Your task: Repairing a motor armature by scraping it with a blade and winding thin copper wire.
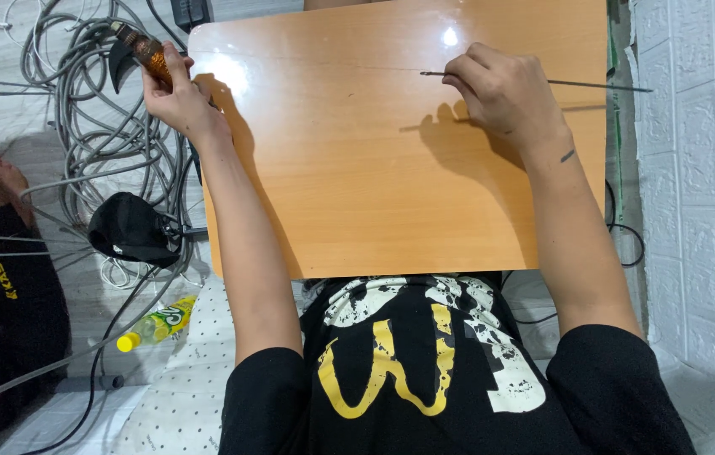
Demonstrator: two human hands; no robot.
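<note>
You have open tabletop [374, 194] between your hands, but cables [96, 126] crowd the floor left and a wall [694, 168] blocks the right.

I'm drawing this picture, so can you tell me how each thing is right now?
Left hand: gripping an amber-handled tool.
Right hand: pinching a thin metal rod, held level over the table.
Wooden table: bare, shiny.
Bottle: lying down, capped.
Cables: tangled on the floor.

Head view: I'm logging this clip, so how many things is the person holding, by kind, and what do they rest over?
Amber-handled tool, in the left hand: 1
Thin metal rod, in the right hand: 1
Wooden table beneath both: 1
Total: 3
</note>
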